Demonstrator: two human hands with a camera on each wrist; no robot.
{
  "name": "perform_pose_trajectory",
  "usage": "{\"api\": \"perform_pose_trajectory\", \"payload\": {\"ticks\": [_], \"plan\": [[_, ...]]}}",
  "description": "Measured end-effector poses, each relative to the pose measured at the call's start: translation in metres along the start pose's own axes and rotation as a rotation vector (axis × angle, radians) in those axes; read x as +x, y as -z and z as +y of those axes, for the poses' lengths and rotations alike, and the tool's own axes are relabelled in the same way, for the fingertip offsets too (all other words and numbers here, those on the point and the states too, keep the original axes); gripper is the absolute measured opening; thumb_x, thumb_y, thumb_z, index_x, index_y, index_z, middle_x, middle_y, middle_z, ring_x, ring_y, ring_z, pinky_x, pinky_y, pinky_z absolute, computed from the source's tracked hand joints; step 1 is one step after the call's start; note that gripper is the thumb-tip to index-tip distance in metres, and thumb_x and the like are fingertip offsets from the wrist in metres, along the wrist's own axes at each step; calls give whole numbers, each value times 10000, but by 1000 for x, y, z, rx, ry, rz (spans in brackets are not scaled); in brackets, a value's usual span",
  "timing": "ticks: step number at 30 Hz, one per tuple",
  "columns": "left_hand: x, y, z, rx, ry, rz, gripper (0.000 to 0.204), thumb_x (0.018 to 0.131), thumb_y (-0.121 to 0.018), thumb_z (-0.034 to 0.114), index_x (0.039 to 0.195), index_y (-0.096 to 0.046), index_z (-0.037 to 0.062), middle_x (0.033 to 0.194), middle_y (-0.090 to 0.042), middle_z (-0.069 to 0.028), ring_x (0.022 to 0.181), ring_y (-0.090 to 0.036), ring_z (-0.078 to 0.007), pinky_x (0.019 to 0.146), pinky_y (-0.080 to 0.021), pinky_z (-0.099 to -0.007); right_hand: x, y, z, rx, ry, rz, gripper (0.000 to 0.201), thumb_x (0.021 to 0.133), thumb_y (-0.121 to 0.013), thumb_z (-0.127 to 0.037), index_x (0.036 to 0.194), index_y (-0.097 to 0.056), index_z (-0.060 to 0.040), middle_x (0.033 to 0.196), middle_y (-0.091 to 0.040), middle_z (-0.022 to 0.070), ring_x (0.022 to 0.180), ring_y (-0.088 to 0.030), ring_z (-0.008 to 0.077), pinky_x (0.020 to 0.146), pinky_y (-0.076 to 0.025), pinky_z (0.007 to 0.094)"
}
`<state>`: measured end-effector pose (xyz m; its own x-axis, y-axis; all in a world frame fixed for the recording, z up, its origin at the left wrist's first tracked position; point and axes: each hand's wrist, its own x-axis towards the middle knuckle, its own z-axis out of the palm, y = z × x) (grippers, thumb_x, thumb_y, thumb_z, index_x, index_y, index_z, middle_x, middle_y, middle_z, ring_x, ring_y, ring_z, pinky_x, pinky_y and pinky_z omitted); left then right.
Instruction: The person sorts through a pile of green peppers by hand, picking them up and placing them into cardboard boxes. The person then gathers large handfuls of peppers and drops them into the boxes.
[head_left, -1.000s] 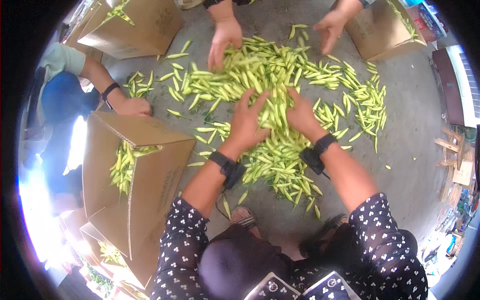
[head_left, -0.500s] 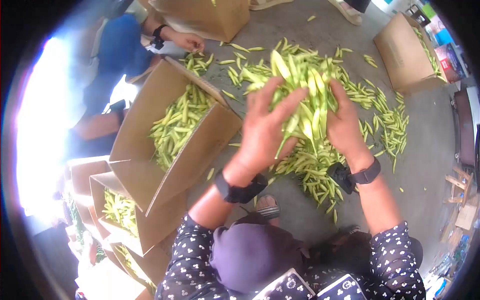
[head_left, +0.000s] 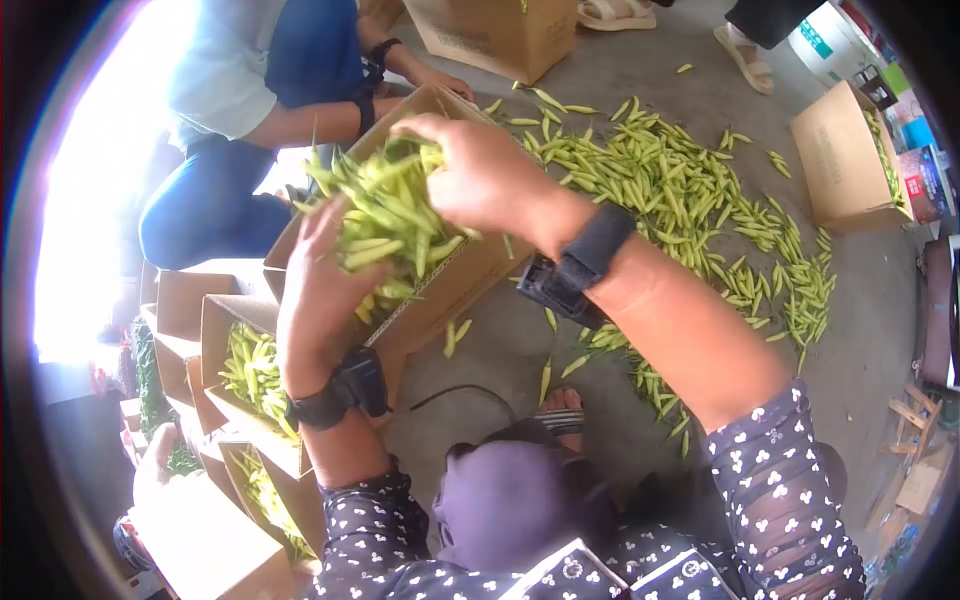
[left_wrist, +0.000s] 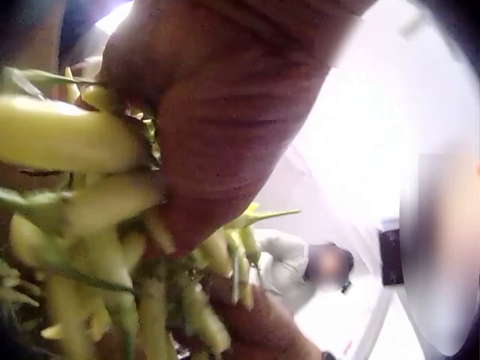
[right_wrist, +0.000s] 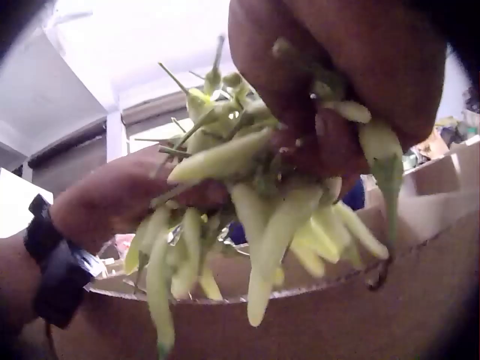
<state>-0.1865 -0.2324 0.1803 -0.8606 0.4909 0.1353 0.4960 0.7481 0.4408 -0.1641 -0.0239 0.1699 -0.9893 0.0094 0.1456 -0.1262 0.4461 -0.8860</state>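
Observation:
A bunch of yellow-green peppers is held between both hands over a cardboard box at the left of the head view. My left hand grips the bunch from the near left, and my right hand grips it from the upper right. In the left wrist view peppers crowd beside the left hand. The right wrist view shows curled fingers of the right hand around peppers above the box's edge, with the left hand opposite.
A pile of peppers spreads over the floor. Smaller boxes with peppers stand at the lower left, another box at the right and one at the top. A person in blue trousers crouches behind the near box.
Both hands lifted a bunch of peppers off the floor pile and carried it left over the box. The head view has shifted, and the hands that reached in from the top are gone.

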Motion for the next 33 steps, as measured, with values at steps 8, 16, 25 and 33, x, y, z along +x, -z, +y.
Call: {"api": "perform_pose_trajectory", "payload": {"ticks": [8, 16, 25, 33], "plan": [[-14, 2, 44, -29, 120, 122, 376, 686, -693, 84, 1051, -616, 36, 950, -625, -110, 799, -611, -203, 720, -486, -297, -76, 77, 47, 253, -199, 381, 393, 787, -487, -12, 1165, -564, -89, 786, -639, 85, 505, -474, 72, 474, -402, 244], [-67, -147, 87, -166, -184, -694, 770, 636, -771, 162, 1303, -397, 74, 1085, -538, -179, 807, -608, -303, 683, -503, -381, -349, 130, 230, -680, -921, 436, 510, 745, -560, -49, 1249, -483, -43, 879, -637, 248, 776, -607, 423, 701, -480, 457], [-108, -279, 111, -265, -243, -612, 1018, 637, -731, 108, 1452, -122, 114, 1206, -424, -255, 1004, -527, -417, 817, -477, -437, -349, 57, 222, -386, -1067, 534, 646, 745, -525, -40, 1357, -320, -73, 801, -620, 267, 768, -606, 435, 667, -480, 489], [-17, -294, 147, -112, -363, -413, 995, 606, -809, 233, 1428, -253, 161, 1269, -380, -219, 1104, -474, -393, 894, -443, -420, -272, 86, 209, -281, -693, 415, 616, 735, -501, -6, 1336, -381, -70, 831, -611, 273, 779, -599, 414, 706, -482, 456]]}}
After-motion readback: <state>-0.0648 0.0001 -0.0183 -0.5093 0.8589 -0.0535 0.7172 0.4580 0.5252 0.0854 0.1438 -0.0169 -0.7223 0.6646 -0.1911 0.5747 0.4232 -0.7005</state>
